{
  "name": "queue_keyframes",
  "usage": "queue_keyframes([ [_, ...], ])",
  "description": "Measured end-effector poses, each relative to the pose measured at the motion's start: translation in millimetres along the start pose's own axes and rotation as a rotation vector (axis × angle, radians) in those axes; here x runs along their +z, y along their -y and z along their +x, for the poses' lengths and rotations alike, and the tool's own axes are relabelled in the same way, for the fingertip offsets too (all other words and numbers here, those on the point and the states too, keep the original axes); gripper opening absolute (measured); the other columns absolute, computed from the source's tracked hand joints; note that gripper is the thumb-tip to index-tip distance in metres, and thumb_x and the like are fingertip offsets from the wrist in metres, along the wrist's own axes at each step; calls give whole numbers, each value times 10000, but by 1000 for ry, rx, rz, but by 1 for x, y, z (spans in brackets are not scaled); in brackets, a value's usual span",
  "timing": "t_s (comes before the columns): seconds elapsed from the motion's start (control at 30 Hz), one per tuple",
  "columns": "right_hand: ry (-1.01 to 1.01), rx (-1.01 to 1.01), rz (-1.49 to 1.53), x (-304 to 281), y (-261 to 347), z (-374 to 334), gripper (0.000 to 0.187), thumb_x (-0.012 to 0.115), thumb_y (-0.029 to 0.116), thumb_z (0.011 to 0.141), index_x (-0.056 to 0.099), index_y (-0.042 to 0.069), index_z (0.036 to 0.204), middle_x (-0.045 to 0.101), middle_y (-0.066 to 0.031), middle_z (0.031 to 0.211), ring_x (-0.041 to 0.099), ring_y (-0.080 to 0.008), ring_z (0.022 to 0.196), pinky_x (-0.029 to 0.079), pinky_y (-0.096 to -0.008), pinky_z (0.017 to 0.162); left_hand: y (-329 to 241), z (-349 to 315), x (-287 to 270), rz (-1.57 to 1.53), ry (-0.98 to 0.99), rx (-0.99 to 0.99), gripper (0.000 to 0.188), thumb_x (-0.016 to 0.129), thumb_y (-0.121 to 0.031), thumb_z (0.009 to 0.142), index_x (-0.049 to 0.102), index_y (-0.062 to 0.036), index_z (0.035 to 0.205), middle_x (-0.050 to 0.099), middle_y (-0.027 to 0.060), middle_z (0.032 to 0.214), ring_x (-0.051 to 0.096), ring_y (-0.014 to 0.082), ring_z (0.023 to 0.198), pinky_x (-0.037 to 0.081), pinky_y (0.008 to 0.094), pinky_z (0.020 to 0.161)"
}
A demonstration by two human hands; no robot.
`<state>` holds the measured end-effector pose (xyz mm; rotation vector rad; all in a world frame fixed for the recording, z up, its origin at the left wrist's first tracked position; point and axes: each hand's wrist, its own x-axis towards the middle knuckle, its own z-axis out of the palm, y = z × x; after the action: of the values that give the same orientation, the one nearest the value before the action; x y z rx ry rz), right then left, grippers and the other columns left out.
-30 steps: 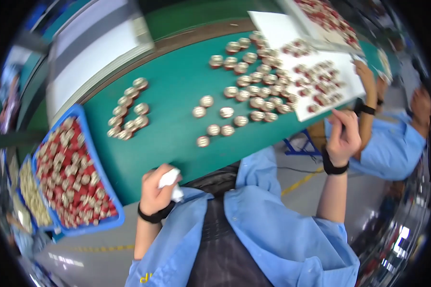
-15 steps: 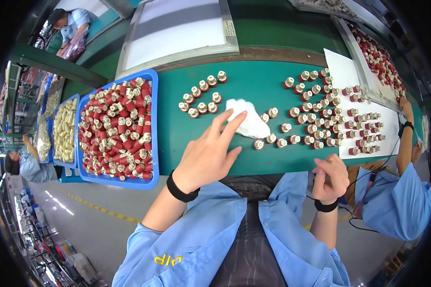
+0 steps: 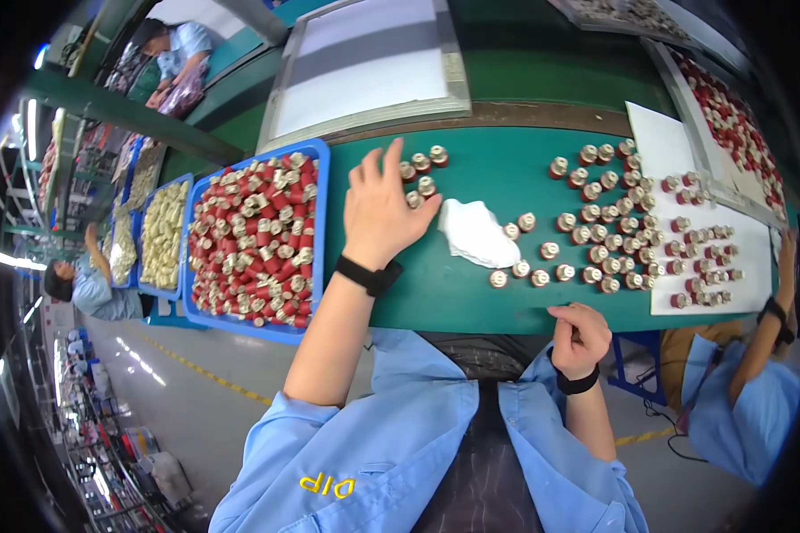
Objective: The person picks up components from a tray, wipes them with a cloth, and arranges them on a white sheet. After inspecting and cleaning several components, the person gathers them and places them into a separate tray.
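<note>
Left of the left hand (image 3: 384,213), a bin (image 3: 322,213) holds metal-capped cylinders (image 3: 262,235); a second bin (image 3: 161,292) lies farther left. Just right of that hand stands a small cluster (image 3: 438,157), then a cloth (image 3: 478,233), a larger group (image 3: 608,214) and a sheet (image 3: 757,271) bearing more. The right hand (image 3: 581,340) is at the worktable (image 3: 471,306) edge, before the larger group.

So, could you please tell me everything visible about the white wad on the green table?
The white wad looks like soft, creased cloth or paper. It lies unheld, slanting down rightward, on the green table, just right of the open left hand. Contact with the red-and-silver part beside its right end is unclear.
</note>
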<state>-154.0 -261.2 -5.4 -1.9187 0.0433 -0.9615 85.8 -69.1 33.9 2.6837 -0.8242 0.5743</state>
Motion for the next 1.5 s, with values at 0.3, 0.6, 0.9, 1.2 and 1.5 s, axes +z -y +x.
queue_keyframes([
  [0.3,121,-185,-107,6,-8,-1,275,526,-179,635,672,-22,807,459,-64,544,427,-205,431,310,-313,443,5,12,13,-36,160,-38,463,730,-333,739,565,-80,1090,605,129,1018,590,335,957,528,441,757],
  [0.6,145,-202,-170,7,-6,-1,263,534,-169,634,664,-16,803,446,-69,549,431,-221,445,318,-323,451,12,19,11,-97,233,-72,405,688,-339,727,559,-102,1029,635,130,859,657,343,814,533,463,678],
  [0.9,150,-217,-208,8,-9,-2,253,557,-120,600,664,4,793,473,-66,550,474,-236,455,352,-338,455,38,27,14,-524,44,-189,300,659,-320,794,563,-97,971,589,71,737,646,241,694,520,385,575],
  [1.2,136,-200,-238,6,-3,3,223,562,-130,605,646,6,761,466,-75,544,473,-247,453,349,-345,454,71,105,-24,-2083,250,-719,236,563,-326,896,557,-101,826,518,0,658,532,152,577,339,258,396],
  [1.5,169,-210,-296,5,-2,2,188,583,-69,590,649,34,734,483,-54,552,496,-233,477,361,-342,459,156,199,38,-1706,344,-781,302,553,-401,904,593,-102,882,569,20,737,575,167,662,390,266,444],
])
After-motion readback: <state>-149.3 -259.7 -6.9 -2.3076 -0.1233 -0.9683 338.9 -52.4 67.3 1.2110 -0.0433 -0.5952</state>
